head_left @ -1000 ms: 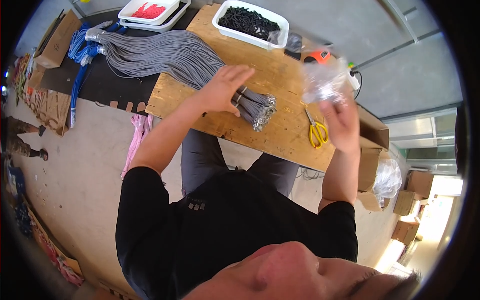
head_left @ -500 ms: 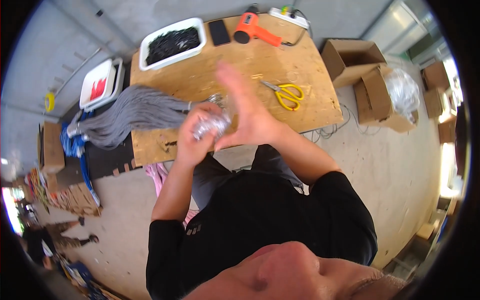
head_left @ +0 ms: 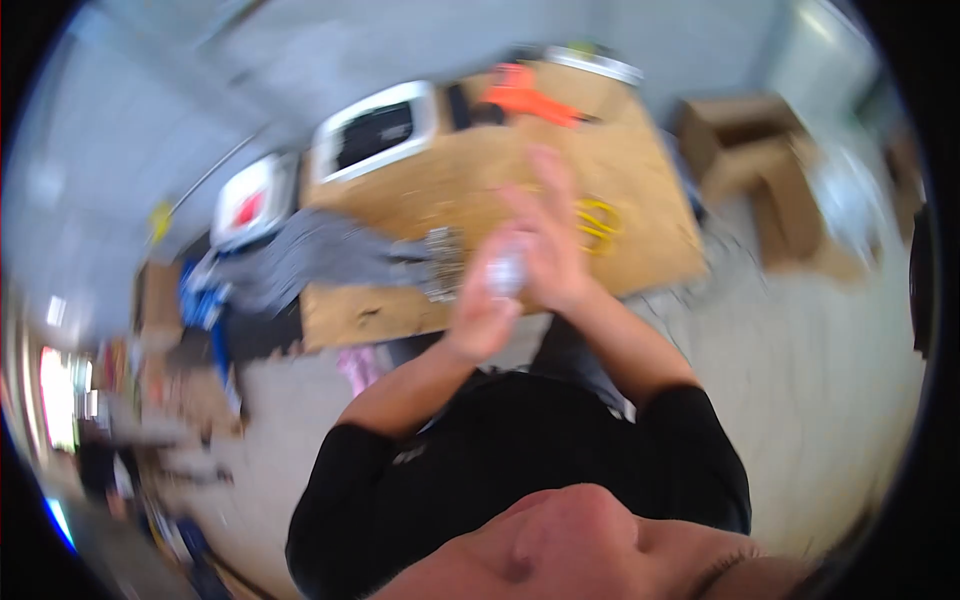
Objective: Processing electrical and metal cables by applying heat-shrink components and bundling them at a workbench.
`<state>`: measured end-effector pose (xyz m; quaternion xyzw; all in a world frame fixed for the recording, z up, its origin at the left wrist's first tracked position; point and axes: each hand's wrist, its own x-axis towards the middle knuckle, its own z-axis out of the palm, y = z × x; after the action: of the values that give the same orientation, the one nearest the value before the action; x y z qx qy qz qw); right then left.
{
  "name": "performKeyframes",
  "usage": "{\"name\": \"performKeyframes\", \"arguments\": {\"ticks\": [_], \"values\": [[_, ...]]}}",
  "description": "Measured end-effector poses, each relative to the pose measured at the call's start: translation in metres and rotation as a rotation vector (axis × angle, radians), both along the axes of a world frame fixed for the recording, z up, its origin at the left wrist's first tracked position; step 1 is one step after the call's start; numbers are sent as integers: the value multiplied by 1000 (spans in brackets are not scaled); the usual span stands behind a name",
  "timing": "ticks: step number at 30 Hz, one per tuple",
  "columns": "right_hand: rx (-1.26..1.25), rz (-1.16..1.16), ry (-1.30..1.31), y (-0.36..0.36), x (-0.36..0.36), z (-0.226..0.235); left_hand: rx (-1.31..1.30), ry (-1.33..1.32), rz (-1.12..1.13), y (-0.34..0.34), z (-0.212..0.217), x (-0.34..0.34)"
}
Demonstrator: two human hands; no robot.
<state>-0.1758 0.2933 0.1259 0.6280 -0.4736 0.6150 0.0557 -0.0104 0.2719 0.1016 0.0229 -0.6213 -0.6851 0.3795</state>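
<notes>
Over the front edge of the worktop, the left hand and right hand seemingly press a clear plastic wad between their palms; right fingers nearly straight, left too blurred to tell; grey cable bundle lies leftward, out of their way

The cable bundle lies left of the scissors, the heat gun behind them.

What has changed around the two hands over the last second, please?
The right hand has come leftward, bringing the clear plastic to the left hand, which has moved right, away from the grey cable bundle; the plastic now sits between them. The bundle, yellow-handled scissors and orange heat gun stay on the wooden table.
</notes>
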Motion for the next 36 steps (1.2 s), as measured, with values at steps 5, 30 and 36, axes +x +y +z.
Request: {"name": "performKeyframes", "arguments": {"ticks": [5, 30, 36], "values": [[68, 246, -563, 30, 39, -54, 243, 157, 173, 0, 16, -65], [-21, 101, 268, 44, -7, 9, 99, -212, 506, 1, 11, 17], [-643, -652, 599, 83, -170, 104, -108, -323, 457, -52, -50, 102]]}}
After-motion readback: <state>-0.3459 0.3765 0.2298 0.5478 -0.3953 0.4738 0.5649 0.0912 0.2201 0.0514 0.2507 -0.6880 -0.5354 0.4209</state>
